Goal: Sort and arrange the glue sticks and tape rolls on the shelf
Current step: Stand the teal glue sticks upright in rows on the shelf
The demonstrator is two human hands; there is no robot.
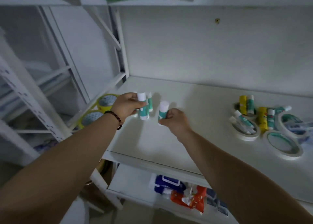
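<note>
Hands each grip a glue stick: left hand (pixel 126 105) clamps one (pixel 143 107) upright, cap up; right hand (pixel 175 120) clamps another (pixel 163 111), likewise upright over the shelf (pixel 194 122).

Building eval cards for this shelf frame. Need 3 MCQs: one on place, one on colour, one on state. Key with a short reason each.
1. Where on the shelf does the unsorted pile of white tape rolls and glue sticks lie?
A. at its right end
B. at its left end, under the left hand
C. on the tier below

2. What colour are the two tape rolls to the left of the shelf?
A. red
B. yellow
C. black

3. What is the right hand doing?
A. resting flat and empty on the shelf
B. closed on a teal and white glue stick
C. lifting a tape roll

Key: 1 A, the pile sits far right of both hands. 2 B, their rims show yellow past the left hand. 3 B, the fingers wrap the stick, its white cap up.
</note>
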